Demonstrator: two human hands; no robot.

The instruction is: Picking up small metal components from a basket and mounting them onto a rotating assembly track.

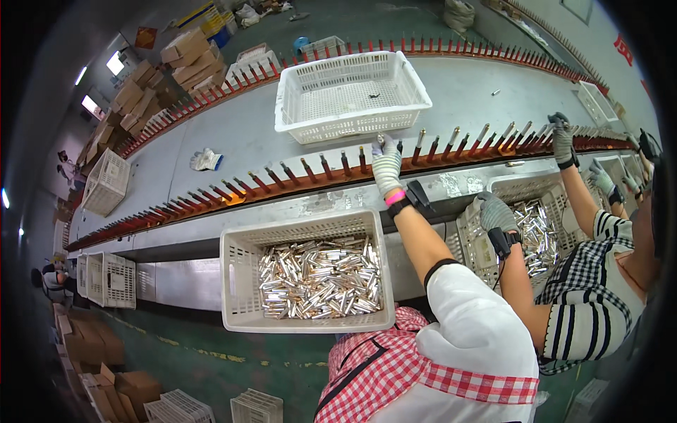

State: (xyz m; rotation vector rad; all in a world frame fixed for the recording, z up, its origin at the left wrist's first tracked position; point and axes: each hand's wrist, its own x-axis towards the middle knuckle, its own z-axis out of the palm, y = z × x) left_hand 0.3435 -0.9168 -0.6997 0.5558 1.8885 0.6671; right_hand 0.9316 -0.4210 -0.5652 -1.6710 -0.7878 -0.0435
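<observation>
Silver tube [381, 139], seemingly pinched by the nearly closed, gloved right hand [386, 165] at the near pin row [345, 163], is best kept upright; left hand out of view.

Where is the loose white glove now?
In the head view, the white glove lies left of centre on the grey tabletop, right of a white crate, beyond the nearer spindle row.

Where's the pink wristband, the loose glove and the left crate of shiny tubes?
Pink wristband [395, 197], head view: outer surface.
Loose glove [204, 160], head view: white fabric.
Left tube crate [242, 276], head view: inner wall.
</observation>
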